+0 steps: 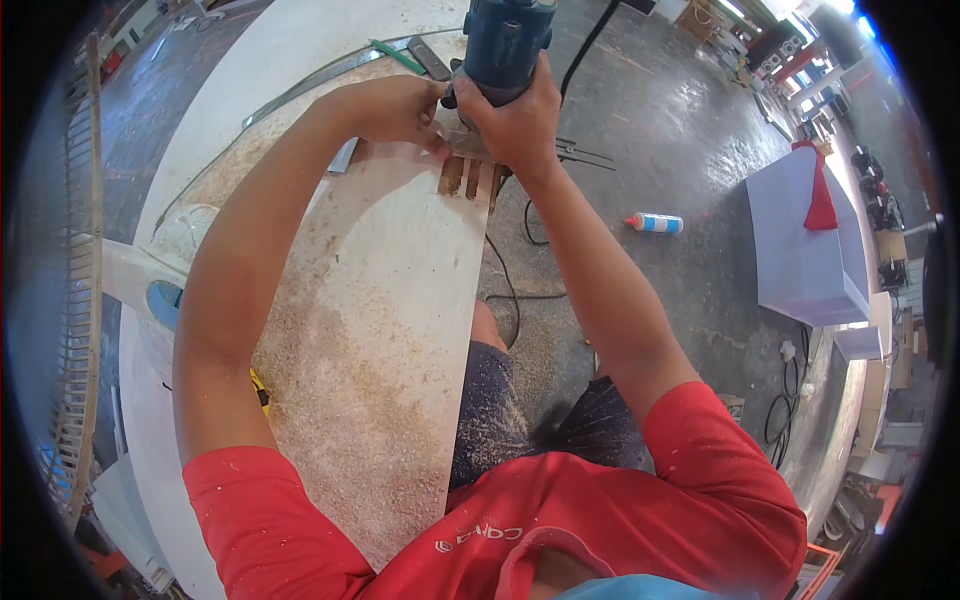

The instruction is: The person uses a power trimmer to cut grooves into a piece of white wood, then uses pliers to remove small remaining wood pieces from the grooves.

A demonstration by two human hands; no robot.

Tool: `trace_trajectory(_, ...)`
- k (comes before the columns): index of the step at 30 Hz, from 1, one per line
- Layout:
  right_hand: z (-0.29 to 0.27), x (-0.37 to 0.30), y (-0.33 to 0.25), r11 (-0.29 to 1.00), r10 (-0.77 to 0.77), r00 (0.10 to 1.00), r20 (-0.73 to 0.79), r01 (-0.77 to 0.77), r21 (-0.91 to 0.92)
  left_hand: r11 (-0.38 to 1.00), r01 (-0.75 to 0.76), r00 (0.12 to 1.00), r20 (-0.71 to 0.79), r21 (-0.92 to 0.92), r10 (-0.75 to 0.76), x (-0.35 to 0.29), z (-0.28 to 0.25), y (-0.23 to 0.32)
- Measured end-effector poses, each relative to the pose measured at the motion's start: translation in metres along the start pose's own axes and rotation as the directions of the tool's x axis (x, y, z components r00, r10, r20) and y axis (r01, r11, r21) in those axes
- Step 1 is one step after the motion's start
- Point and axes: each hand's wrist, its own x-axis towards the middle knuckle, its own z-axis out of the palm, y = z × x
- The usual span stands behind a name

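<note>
Features a dark blue, cylindrical power tool (508,45), cut off at the top by the upper edge, with 2 thin metal rods (591,154) jutting right. Stands base-down at the far right corner of a long, pale wooden board (400,255). As for this board, lies flat, bears at least 2 brown recesses (451,177) beside the tool, looks dusty, most thickly toward the near end.

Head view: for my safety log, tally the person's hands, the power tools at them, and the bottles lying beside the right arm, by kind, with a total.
Hands: 2 (left hand, right hand)
Power tools: 1 (blue power tool)
Bottles: 1 (red-tipped bottle)
Total: 4
</note>
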Motion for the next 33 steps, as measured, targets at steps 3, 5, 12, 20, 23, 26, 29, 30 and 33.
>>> trace_trajectory(3,0.002,0.0,0.005,0.998,-0.046,0.999,-0.018,0.047,0.032,1.0,-0.007,1.0,0.017,0.008,0.006,0.002,0.005,-0.004)
trace_trajectory(5,0.002,0.004,0.005,1.0,-0.005,1.0,-0.009,0.006,0.014,0.997,0.058,0.997,0.038,0.044,-0.06,0.007,0.002,-0.003)
trace_trajectory(12,0.001,0.009,-0.002,0.998,0.064,0.998,0.013,-0.064,0.002,0.998,0.056,0.998,0.022,0.003,-0.056,0.004,-0.007,0.004)
trace_trajectory(20,-0.001,-0.007,-0.011,0.996,0.091,0.996,0.003,-0.091,0.011,0.996,0.088,0.992,0.093,0.017,-0.089,-0.01,0.0,0.009)
trace_trajectory(23,-0.003,-0.009,-0.01,0.997,0.068,0.998,-0.003,-0.068,0.028,0.995,0.095,0.991,0.092,0.018,-0.096,-0.012,-0.002,0.021)
trace_trajectory(26,-0.005,-0.01,-0.009,0.998,0.057,0.998,-0.002,-0.057,0.014,0.993,0.117,0.987,0.106,0.03,-0.12,-0.01,-0.001,0.02)
trace_trajectory(29,0.001,-0.004,-0.007,1.0,0.026,1.0,-0.014,-0.026,-0.002,0.995,0.086,0.995,0.055,0.045,-0.089,-0.007,0.003,0.002)
trace_trajectory(30,0.001,-0.002,-0.005,1.0,0.01,1.0,-0.022,-0.01,-0.014,0.998,0.055,0.998,0.029,0.03,-0.056,-0.005,0.001,0.004)
trace_trajectory(33,0.0,0.005,-0.005,0.999,0.048,0.999,0.0,-0.048,0.001,0.992,0.112,0.989,0.093,0.061,-0.117,0.0,-0.009,0.011)
